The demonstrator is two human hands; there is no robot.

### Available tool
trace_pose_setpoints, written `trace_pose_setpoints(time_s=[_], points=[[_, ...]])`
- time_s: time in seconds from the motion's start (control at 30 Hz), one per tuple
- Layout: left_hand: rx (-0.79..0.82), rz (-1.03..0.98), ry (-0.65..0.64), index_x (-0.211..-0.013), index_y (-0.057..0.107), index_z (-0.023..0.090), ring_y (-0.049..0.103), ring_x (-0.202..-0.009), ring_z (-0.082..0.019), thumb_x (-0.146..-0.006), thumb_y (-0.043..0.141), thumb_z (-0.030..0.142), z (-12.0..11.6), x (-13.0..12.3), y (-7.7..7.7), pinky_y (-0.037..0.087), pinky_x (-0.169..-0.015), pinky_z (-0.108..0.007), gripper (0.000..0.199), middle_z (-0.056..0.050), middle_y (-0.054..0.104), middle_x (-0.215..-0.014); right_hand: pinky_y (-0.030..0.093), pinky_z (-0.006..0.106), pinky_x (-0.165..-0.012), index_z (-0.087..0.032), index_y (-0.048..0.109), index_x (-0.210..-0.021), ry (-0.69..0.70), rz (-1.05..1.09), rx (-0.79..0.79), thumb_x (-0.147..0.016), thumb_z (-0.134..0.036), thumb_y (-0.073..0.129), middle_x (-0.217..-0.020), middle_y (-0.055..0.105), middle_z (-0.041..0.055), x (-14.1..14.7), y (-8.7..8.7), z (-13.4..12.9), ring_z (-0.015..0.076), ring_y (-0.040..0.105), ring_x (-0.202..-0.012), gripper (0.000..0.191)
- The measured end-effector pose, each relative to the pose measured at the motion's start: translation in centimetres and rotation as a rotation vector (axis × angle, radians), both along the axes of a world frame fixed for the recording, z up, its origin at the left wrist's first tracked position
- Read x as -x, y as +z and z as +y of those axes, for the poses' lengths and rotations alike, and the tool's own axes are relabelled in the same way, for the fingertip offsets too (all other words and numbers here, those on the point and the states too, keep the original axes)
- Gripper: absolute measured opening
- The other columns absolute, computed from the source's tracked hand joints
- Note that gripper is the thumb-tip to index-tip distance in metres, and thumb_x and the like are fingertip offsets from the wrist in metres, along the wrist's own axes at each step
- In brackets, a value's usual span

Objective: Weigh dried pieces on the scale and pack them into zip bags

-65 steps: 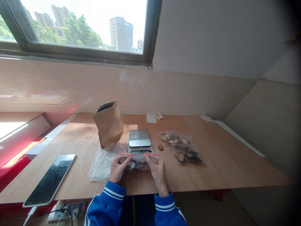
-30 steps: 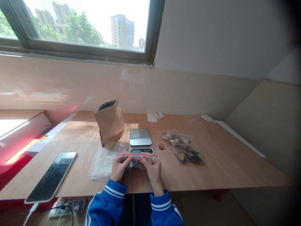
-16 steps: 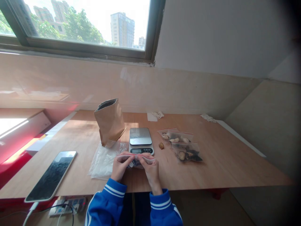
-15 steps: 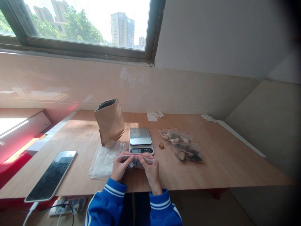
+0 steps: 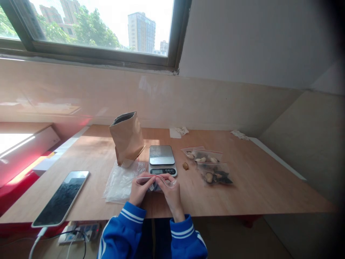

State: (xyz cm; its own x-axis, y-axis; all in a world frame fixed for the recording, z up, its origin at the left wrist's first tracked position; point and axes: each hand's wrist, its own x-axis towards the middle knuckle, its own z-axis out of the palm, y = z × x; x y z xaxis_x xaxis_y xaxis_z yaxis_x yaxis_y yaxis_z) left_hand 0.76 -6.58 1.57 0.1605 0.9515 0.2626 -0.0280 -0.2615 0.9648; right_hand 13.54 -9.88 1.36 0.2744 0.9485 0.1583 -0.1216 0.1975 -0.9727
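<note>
While the left hand (image 5: 139,189) and the right hand (image 5: 171,192) work close together at the table's near edge, both are closed on the red-lined top of a zip bag (image 5: 161,184), thumbs and fingers pinching the plastic with almost no gap between the two hands. The bag sits just in front of the scale; whether it touches the table cannot be told. Dark pieces show through it, mostly hidden by the hands, and a small white tag shows low on the bag. Blue sleeves (image 5: 120,230) with white stripes come in from the bottom of the view. Below the table edge lie a power strip (image 5: 78,233) and a white cable (image 5: 36,242). Left of the hands lies a clear plastic bag (image 5: 120,185), and further left a tablet (image 5: 60,198) lies flat. Directly ahead stands a digital scale (image 5: 162,155), its display lit, and the paper bag (image 5: 127,138) stands open and slightly tilted beside it. To the right of the scale lie a loose brown piece (image 5: 185,166) and two more zip bags (image 5: 203,155) of pale and dark pieces, overlapping. Crumpled tissues (image 5: 178,132) lie along the far edge, below a window (image 5: 102,32).
</note>
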Motion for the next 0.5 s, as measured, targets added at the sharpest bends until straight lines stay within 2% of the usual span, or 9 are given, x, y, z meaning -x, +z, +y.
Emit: trace_pose_setpoints(time_s=[0.2, 0.5], points=[[-0.003, -0.013, 0.057, -0.075, 0.074, 0.017, 0.064, -0.074, -0.016, -0.074, 0.071, 0.03, -0.23, -0.1, 0.0, 0.051, -0.069, -0.025, 0.014, -0.004, 0.067, -0.075, 0.05, 0.028, -0.07, -0.016, 0.067, -0.072, -0.132, -0.138, -0.063, -0.079, -0.037, 0.066, -0.072, 0.065, 0.0035, 0.45, -0.29, -0.03, 0.0162, 0.061, -0.072, 0.022], [-0.016, -0.032, 0.079, -0.069, 0.075, 0.017, 0.064, -0.072, -0.018, -0.074, 0.069, 0.033, -0.26, 0.18, 0.41, 0.05, -0.069, -0.028, 0.018, -0.006, 0.07, -0.073, 0.05, 0.029, -0.07, -0.017, 0.07, -0.074, -0.116, -0.113, -0.056, -0.078, -0.045, 0.064, -0.073, 0.069, 0.0055, 0.73, 0.23, -0.6, 0.0191, 0.062, -0.074, 0.029]])
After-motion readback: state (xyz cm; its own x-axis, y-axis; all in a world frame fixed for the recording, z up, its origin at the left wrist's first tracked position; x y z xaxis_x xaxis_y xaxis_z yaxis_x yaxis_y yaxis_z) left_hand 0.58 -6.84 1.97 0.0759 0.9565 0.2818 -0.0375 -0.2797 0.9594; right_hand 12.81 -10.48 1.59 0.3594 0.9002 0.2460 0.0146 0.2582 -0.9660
